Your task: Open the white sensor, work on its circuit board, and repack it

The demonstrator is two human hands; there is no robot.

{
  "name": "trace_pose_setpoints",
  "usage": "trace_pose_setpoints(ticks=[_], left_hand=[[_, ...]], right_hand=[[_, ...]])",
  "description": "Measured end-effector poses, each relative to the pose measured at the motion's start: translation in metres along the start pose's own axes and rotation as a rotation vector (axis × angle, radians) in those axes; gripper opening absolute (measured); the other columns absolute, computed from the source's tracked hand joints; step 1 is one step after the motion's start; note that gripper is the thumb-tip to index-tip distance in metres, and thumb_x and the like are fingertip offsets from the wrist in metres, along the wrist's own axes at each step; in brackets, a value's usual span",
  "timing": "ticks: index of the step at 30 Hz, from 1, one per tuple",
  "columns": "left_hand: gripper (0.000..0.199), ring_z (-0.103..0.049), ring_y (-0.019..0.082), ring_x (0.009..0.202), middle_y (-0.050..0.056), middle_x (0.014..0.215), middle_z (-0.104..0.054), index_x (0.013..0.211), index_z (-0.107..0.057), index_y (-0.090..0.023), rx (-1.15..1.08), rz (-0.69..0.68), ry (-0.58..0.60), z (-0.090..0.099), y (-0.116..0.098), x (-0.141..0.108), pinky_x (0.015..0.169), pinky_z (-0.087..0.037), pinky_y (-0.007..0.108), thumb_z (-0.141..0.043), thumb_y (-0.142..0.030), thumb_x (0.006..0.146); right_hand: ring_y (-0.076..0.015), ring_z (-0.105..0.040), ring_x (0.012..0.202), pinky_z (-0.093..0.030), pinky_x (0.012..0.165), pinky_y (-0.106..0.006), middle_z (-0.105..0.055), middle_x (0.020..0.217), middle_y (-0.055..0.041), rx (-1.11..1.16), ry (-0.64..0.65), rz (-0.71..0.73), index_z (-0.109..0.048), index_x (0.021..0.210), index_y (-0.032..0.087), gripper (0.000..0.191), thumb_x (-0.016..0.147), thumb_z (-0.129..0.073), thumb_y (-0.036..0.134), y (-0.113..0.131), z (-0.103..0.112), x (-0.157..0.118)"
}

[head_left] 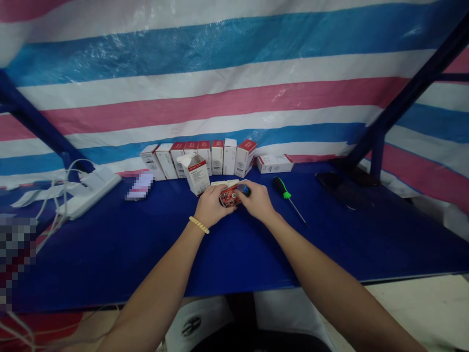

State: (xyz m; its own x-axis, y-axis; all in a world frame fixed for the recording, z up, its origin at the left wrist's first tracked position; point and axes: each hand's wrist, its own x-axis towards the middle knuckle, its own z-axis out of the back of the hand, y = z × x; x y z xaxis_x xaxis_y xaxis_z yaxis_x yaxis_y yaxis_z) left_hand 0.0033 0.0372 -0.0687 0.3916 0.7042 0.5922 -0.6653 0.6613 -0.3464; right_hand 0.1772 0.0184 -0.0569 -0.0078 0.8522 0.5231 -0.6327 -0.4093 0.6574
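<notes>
Head view: a red circuit board, small parts dotted over its face, sits just in front of the boxes near the back middle of the bench. The left hand grasps its left side, fingers wrapped round the edge; a pale, ridged, twisted band circles that wrist. The right hand has its fingers closed on a stubby tool with a smooth, blue, rounded end, over the board's right side; its tip is hidden. Behind, upright white card boxes with red ends line the back edge, an open box with raised flaps in front of them, and a lying box to their right. A black-and-green screwdriver lies right of the hands, shaft slanting toward the front edge. Glossy dark slabs fill the back right corner, a white power strip and looping cables the left end. The bench top is smooth, deep blue; creased, woven-looking striped sheeting hangs behind, between blue bars.
</notes>
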Motion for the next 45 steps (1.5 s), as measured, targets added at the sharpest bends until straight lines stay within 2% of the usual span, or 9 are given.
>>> trace_pose_setpoints(ticks=[6, 12, 16, 20, 26, 33, 37, 41, 45], left_hand=[[0.060, -0.063, 0.029, 0.100, 0.011, 0.104, -0.067, 0.111, -0.058, -0.016, -0.013, -0.025, -0.005, -0.002, 0.000, 0.000, 0.089, -0.052, 0.045, -0.083, -0.033, 0.060], [0.063, -0.063, 0.029, 0.096, 0.008, 0.099, -0.067, 0.114, -0.058, -0.018, 0.036, -0.038, 0.055, -0.002, -0.005, -0.001, 0.086, -0.053, 0.045, -0.084, -0.033, 0.058], [0.064, -0.063, 0.029, 0.099, 0.010, 0.100, -0.067, 0.115, -0.059, -0.015, 0.049, -0.040, 0.087, -0.003, -0.006, -0.001, 0.089, -0.052, 0.045, -0.084, -0.032, 0.058], [0.061, -0.062, 0.028, 0.100, 0.010, 0.104, -0.065, 0.116, -0.059, -0.015, 0.027, -0.031, 0.032, -0.001, -0.003, 0.000, 0.089, -0.052, 0.044, -0.082, -0.029, 0.061], [0.060, -0.066, 0.024, 0.091, 0.007, 0.098, -0.068, 0.115, -0.060, -0.017, -0.106, 0.003, -0.075, 0.007, -0.002, 0.005, 0.084, -0.054, 0.043, -0.083, -0.030, 0.061], [0.059, -0.068, 0.024, 0.092, 0.008, 0.101, -0.070, 0.113, -0.062, -0.017, -0.161, 0.012, -0.109, 0.007, -0.005, 0.005, 0.084, -0.056, 0.041, -0.083, -0.029, 0.059], [0.058, -0.068, 0.024, 0.091, 0.007, 0.100, -0.071, 0.112, -0.062, -0.018, -0.168, 0.030, -0.125, 0.007, -0.003, 0.005, 0.083, -0.056, 0.042, -0.083, -0.031, 0.060], [0.059, -0.068, 0.024, 0.089, 0.007, 0.099, -0.071, 0.112, -0.062, -0.018, -0.164, 0.028, -0.126, 0.007, -0.003, 0.006, 0.082, -0.056, 0.041, -0.084, -0.032, 0.059], [0.059, -0.068, 0.024, 0.088, 0.009, 0.097, -0.071, 0.112, -0.062, -0.015, -0.149, 0.000, -0.139, 0.007, -0.005, 0.005, 0.081, -0.057, 0.040, -0.084, -0.031, 0.059]], right_hand=[[-0.0185, -0.063, 0.084, -0.047, 0.081, -0.031, -0.068, 0.088, -0.0071, -0.058, 0.013, 0.007, -0.071, 0.092, 0.018, 0.019, 0.079, -0.059, 0.024, -0.004, 0.000, 0.002], [-0.0193, -0.062, 0.081, -0.045, 0.076, -0.031, -0.070, 0.085, -0.0063, -0.178, 0.134, -0.102, -0.070, 0.092, 0.020, 0.018, 0.080, -0.059, 0.029, -0.006, 0.002, 0.003], [-0.0197, -0.064, 0.080, -0.046, 0.075, -0.032, -0.072, 0.086, -0.0060, -0.143, 0.107, -0.188, -0.068, 0.093, 0.020, 0.020, 0.076, -0.064, 0.031, -0.005, 0.001, 0.002], [-0.0172, -0.064, 0.070, -0.049, 0.067, -0.031, -0.069, 0.077, -0.0039, 0.025, 0.060, -0.241, -0.062, 0.086, 0.018, 0.023, 0.070, -0.068, 0.033, -0.006, 0.002, 0.004], [-0.0124, -0.057, 0.049, -0.042, 0.045, -0.025, -0.065, 0.066, -0.0014, 0.455, 0.148, -0.328, -0.061, 0.087, 0.016, 0.028, 0.071, -0.067, 0.038, -0.006, 0.016, 0.010], [-0.0139, -0.058, 0.069, -0.047, 0.065, -0.030, -0.066, 0.082, -0.0048, 0.151, -0.005, -0.091, -0.074, 0.090, 0.018, 0.034, 0.073, -0.067, 0.048, -0.005, 0.021, 0.010], [-0.0133, -0.053, 0.061, -0.045, 0.061, -0.030, -0.061, 0.070, -0.0027, 0.186, -0.055, -0.169, -0.073, 0.088, 0.016, 0.037, 0.073, -0.065, 0.050, -0.012, 0.016, 0.012], [-0.0135, -0.054, 0.058, -0.045, 0.058, -0.029, -0.061, 0.065, -0.0005, 0.297, -0.062, -0.247, -0.067, 0.097, 0.015, 0.041, 0.070, -0.067, 0.046, -0.018, 0.017, 0.015], [-0.0142, -0.055, 0.059, -0.046, 0.058, -0.029, -0.061, 0.065, -0.0015, 0.208, -0.064, -0.238, -0.069, 0.093, 0.016, 0.035, 0.074, -0.063, 0.044, -0.018, 0.019, 0.015]])
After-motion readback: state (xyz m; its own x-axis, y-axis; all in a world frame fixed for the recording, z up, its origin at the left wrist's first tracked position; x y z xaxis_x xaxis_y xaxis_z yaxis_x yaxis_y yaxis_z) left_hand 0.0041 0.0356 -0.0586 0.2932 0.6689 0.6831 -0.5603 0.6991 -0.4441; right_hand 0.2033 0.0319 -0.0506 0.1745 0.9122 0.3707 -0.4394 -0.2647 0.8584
